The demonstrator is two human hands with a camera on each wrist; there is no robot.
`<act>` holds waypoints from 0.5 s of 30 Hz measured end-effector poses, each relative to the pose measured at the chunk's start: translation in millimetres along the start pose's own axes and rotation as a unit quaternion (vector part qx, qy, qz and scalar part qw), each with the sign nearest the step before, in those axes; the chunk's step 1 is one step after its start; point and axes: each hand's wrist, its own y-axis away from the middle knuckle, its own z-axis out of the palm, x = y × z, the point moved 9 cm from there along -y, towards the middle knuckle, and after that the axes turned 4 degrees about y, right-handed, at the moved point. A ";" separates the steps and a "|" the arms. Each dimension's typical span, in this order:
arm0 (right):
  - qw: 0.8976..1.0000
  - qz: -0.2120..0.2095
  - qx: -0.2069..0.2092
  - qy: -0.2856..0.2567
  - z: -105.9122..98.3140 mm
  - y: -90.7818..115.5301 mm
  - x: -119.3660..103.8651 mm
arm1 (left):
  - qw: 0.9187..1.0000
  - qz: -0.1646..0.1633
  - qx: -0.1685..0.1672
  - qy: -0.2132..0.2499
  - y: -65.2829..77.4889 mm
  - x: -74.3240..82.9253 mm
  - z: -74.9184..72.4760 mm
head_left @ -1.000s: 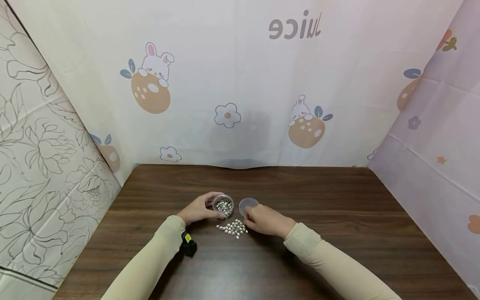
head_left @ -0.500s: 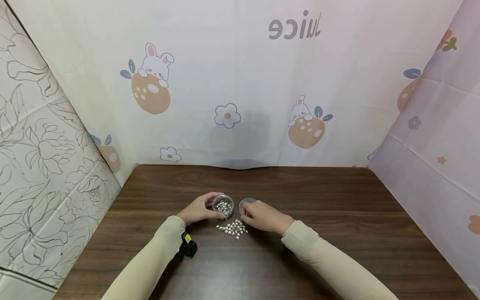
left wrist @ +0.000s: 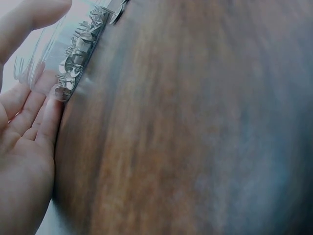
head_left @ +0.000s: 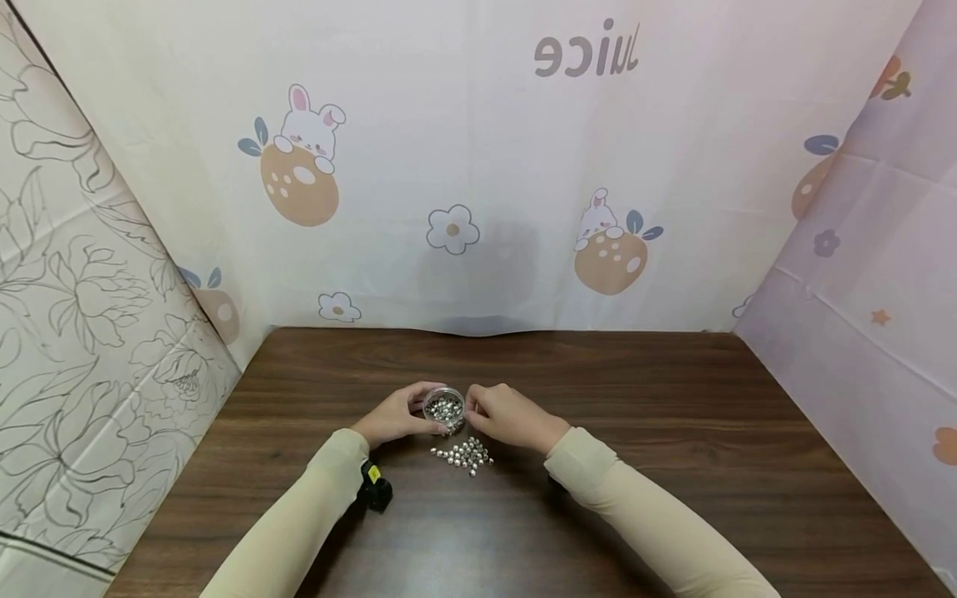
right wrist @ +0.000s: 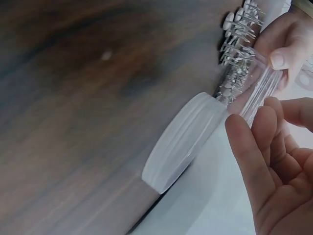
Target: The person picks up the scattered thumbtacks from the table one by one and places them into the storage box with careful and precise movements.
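Left hand (head_left: 399, 415) is wrapped round a clear jar (right wrist: 261, 89); right hand (head_left: 512, 415) is held just beside it, fingers half-curled, can't tell if anything's pinched. Lid (right wrist: 181, 142) is seen near the right hand, loose metal pins (head_left: 465, 455) scattered between both.

Jar (right wrist: 264, 87) sat in left hand (head_left: 396, 415), tacks (head_left: 444, 408) inside; loose tacks (head_left: 467, 454) lay on table (head_left: 635, 390) between the hands, lid (right wrist: 183, 144) below right hand (head_left: 516, 415).

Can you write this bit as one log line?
Left hand: holds open jar of silver pins; right hand: beside jar, grip unclear; loose pins: on table; lid: off, on table
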 end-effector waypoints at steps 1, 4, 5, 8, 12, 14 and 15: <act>1.000 0.000 0.002 -0.001 -0.5 -1.6 -1.1 | 1.000 -0.001 0.000 0.001 0.3 0.0 -0.1; 1.000 0.000 0.002 -0.002 -0.3 -6.9 -3.6 | 1.000 -0.006 -0.010 0.004 4.8 11.1 1.8; 1.000 0.000 0.000 -0.002 0.1 -9.0 -4.0 | 1.000 -0.008 -0.013 0.006 5.0 11.8 2.1; 1.000 0.004 -0.005 -0.002 1.7 -15.0 -4.1 | 1.000 -0.012 -0.017 0.008 5.4 12.8 2.4; 1.000 0.013 -0.012 -0.001 4.4 -21.2 -2.5 | 1.000 -0.006 -0.011 0.005 0.3 -0.5 -0.3; 1.000 0.016 -0.015 0.002 6.0 -23.6 -1.5 | 1.000 -0.005 -0.009 0.003 -0.3 -2.6 -0.9; 1.000 0.018 -0.016 0.003 6.5 -24.7 -1.2 | 1.000 -0.005 -0.008 0.003 -0.3 -3.4 -1.0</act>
